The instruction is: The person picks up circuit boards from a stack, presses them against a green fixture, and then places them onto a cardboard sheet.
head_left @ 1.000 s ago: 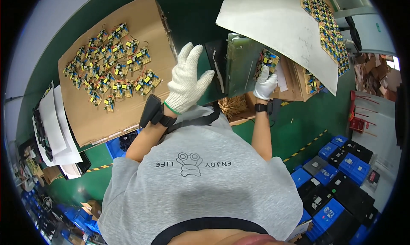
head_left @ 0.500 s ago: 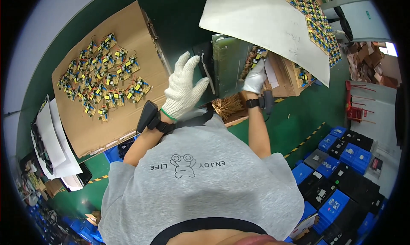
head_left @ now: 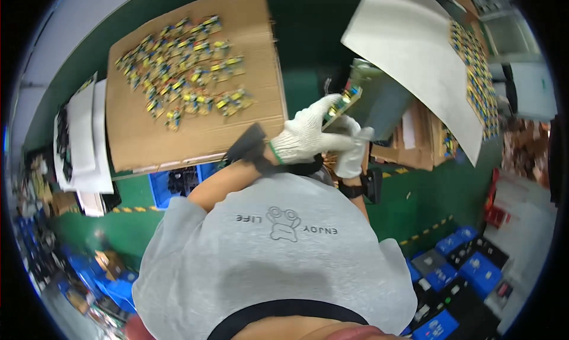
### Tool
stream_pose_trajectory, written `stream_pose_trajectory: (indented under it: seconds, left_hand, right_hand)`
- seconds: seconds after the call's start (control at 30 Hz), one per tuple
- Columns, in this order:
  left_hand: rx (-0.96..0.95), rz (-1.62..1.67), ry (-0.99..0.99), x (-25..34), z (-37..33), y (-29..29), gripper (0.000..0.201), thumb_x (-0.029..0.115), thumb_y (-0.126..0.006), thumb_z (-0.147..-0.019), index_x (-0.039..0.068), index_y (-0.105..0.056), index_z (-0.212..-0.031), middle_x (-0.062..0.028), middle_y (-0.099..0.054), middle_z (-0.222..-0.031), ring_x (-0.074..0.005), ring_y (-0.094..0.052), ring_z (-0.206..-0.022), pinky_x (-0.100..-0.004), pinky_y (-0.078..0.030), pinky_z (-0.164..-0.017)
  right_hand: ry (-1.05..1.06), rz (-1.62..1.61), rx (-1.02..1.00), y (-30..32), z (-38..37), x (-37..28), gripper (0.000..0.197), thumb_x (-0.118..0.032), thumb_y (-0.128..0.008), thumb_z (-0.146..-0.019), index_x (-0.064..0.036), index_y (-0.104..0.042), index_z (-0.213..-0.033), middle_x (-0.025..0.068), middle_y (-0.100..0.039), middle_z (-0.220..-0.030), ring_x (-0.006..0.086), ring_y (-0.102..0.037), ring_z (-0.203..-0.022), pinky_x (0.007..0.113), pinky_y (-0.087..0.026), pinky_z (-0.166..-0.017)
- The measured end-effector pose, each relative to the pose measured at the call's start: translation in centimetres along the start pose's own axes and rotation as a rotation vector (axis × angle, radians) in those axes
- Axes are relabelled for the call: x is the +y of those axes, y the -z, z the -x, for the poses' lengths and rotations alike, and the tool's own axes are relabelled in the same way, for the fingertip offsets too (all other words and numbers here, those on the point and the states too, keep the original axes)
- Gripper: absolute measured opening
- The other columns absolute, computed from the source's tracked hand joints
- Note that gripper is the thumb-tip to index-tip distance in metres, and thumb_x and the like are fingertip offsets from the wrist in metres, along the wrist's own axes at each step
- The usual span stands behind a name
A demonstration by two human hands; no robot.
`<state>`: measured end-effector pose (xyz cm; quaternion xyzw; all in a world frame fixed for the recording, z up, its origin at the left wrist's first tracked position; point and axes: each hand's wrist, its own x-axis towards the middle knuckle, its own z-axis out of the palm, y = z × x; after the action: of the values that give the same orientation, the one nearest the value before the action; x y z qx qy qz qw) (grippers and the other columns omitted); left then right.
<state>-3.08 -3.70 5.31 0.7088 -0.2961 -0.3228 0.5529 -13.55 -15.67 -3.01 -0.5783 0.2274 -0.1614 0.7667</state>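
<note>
In front of my chest, a green circuit board [head_left: 344, 107] with mounted components stands tilted between my gloved hands. My left hand [head_left: 305, 132], in a white knit glove with green trim, is closed on the board, with the fingers along its left side and the thumb stretched below. My right hand [head_left: 354, 153], also white-gloved, is close by at the board's lower end. Its fingers are blurred and partly hidden behind the left thumb, so its grip is unclear. A greenish translucent sheet [head_left: 388, 106] lies just beyond the hands.
Several component boards [head_left: 189, 73] lie spread on a cardboard sheet [head_left: 142, 147] at left. A large white sheet [head_left: 403, 35] slants at right, beside rows of boards [head_left: 477, 79]. Blue and black crates [head_left: 480, 275] stand on the floor at lower right.
My right hand has come back toward my body with a circuit board. My left hand has moved right from open to closed on the board. The whole view has shifted.
</note>
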Motion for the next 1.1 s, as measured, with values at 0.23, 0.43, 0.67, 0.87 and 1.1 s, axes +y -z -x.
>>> stream_pose_trajectory:
  seconds: [0.23,0.43,0.67,0.87,1.1]
  left_hand:
    - [0.320,-0.759,-0.390,-2.2,3.6,3.9,0.072,0.035,-0.082,-0.061,0.009,-0.053,-0.120,-0.0097,-0.059,-0.083,-0.0281,-0.061,-0.077,-0.0381,-0.047,-0.069]
    - [0.511,-0.788,-0.292,-5.3,8.1,6.2,0.077,0.037,-0.082,-0.054,0.003,-0.051,-0.115,-0.0082,-0.058,-0.082,-0.0267,-0.060,-0.077,-0.0389,-0.045,-0.070]
    - [0.552,-0.766,-0.251,-6.6,12.1,11.3,0.047,0.023,-0.080,-0.056,0.008,-0.057,-0.095,-0.0087,-0.061,-0.082,-0.0308,-0.059,-0.074,-0.0401,-0.045,-0.066]
    - [0.521,-0.936,-0.164,-7.6,16.0,15.3,0.050,0.020,-0.077,-0.055,0.010,-0.059,-0.101,-0.0102,-0.060,-0.087,-0.0307,-0.058,-0.082,-0.0422,-0.044,-0.074]
    - [0.481,-0.976,-0.141,-9.5,20.2,19.9,0.057,0.021,-0.079,-0.050,0.011,-0.059,-0.103,-0.0103,-0.061,-0.089,-0.0309,-0.057,-0.084,-0.0412,-0.043,-0.076]
  right_hand:
    - [0.042,0.484,-0.040,-3.4,-2.5,-4.7,0.066,-0.059,-0.032,-0.097,-0.0033,-0.061,-0.078,0.0054,-0.062,-0.073,0.0112,-0.059,-0.065,0.025,-0.050,-0.062]
    - [0.085,0.806,-0.220,-11.6,-2.1,-4.2,0.047,-0.037,-0.047,-0.099,0.0035,-0.061,-0.080,0.0153,-0.051,-0.058,0.0229,-0.043,-0.051,0.037,-0.038,-0.052]
    - [0.477,0.649,-0.464,-15.8,-2.1,1.4,0.025,-0.017,-0.048,-0.097,0.0022,-0.064,-0.101,0.0168,-0.062,-0.071,0.0299,-0.059,-0.065,0.040,-0.044,-0.057]
    - [0.290,0.402,-0.479,-22.2,-0.6,4.9,0.032,-0.022,-0.046,-0.099,0.0035,-0.063,-0.088,0.0185,-0.064,-0.075,0.0259,-0.061,-0.066,0.037,-0.047,-0.060]
    - [-0.089,0.238,-0.423,-27.8,2.1,6.3,0.044,-0.033,-0.047,-0.100,0.0024,-0.061,-0.077,0.0019,-0.046,-0.057,0.0089,-0.040,-0.058,0.033,-0.037,-0.052]
